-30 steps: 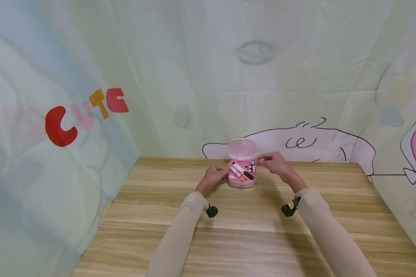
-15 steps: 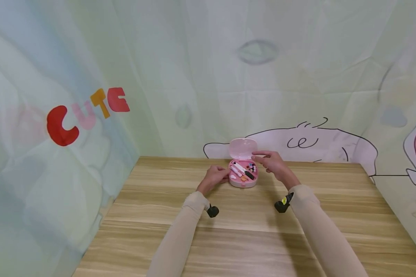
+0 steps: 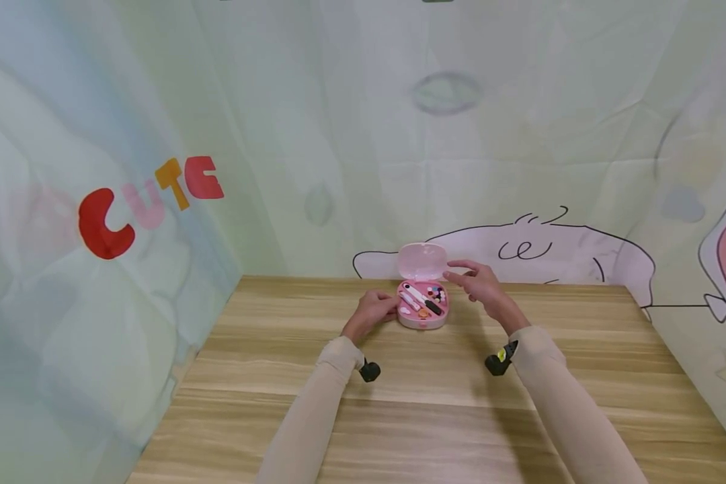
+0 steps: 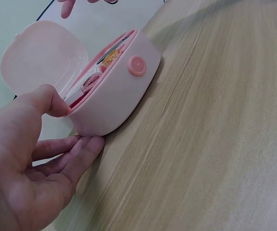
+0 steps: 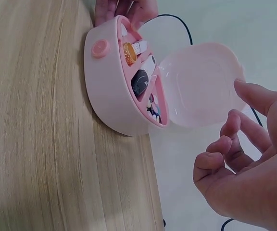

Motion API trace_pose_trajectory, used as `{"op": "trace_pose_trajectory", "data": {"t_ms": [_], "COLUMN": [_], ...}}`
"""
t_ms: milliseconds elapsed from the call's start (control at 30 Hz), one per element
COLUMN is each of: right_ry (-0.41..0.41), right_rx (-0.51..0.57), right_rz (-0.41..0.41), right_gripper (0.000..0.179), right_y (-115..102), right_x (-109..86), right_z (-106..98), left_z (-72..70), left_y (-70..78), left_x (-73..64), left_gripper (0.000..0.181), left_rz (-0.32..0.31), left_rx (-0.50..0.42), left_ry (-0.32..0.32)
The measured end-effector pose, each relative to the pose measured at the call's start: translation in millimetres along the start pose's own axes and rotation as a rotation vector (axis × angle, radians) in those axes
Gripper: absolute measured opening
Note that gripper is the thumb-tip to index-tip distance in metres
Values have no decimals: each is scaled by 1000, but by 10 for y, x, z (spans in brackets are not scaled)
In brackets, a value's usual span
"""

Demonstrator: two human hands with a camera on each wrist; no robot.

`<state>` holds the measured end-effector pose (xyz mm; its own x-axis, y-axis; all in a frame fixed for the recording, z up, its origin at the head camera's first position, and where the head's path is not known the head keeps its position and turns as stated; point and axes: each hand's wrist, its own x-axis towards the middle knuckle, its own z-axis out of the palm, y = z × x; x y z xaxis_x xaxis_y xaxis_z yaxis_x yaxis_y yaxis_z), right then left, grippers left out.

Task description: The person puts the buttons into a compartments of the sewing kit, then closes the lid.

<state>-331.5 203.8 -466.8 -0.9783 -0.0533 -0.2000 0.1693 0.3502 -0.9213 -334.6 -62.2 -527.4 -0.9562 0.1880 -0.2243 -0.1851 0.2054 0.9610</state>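
Note:
A pink case (image 3: 422,324) stands near the back edge of the wooden table, its translucent lid (image 3: 422,261) raised. Inside are a long white piece with a black end (image 3: 433,307), an orange-yellow item (image 5: 129,54) and several small coloured pieces (image 5: 153,109). My left hand (image 3: 372,312) holds the case at its left side; in the left wrist view the thumb rests on the rim and the other fingers lie low against the wall. Beside the lid's right edge is my right hand (image 3: 480,288). Nothing is in it, and its thumb and fingers are apart, the thumb tip overlapping the lid in the right wrist view.
The wooden table (image 3: 417,430) ends just behind the case, where a printed cloth backdrop (image 3: 351,134) hangs. More cloth with coloured letters covers the left side. A round pink button (image 4: 137,65) sits on the case's front.
My right hand has moved from the case's right rear rim up to the side of the lid, and its fingers have spread. The left hand keeps its hold; the lid stays raised.

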Motion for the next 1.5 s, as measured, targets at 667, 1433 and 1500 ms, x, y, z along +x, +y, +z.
{"op": "trace_pose_trajectory", "data": {"t_ms": [667,1433,1500], "right_ry": [15,-60,-91], "right_rx": [52,13,-7], "right_rz": [35,-24,-37], "right_gripper": [64,64,59], "right_y": [-160,-107,-82], "right_x": [226,129,94], "right_z": [-48,12,22], "left_z": [60,-12,-19], "left_y": [-31,-20,-15], "left_x": [-17,8,18], "left_gripper": [29,33,39], "left_rz": [-5,-6,-21], "left_rx": [-15,-16,-50], "left_ry": [-6,-3,6]}}
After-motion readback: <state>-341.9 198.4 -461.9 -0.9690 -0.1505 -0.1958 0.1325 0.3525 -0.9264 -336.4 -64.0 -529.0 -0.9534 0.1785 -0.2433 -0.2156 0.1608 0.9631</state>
